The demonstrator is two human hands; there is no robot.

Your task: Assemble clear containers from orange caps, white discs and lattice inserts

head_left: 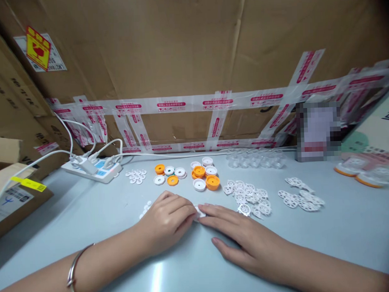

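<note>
In the head view, my left hand [171, 217], with a metal bangle on its wrist, is closed at a small white plastic part [200, 212] near the table's middle. My right hand [238, 229] lies with its fingers stretched out, their tips touching that part from the right; its thumb stands apart. The fingers hide most of the part, so its shape is unclear. Small white pieces [145, 208] lie just beyond my left hand. White openwork plastic parts [247, 193] are spread beyond my right hand. Orange rings [212, 183] and white rings [199, 185] sit farther back.
A power strip [102, 169] with plugged-in cables stands at the back left. Small white discs [136, 176], clear plastic pieces [255, 159] and more openwork parts [301, 197] lie about. A large taped cardboard box [178, 48] walls off the back; an open carton [21, 203] is at left.
</note>
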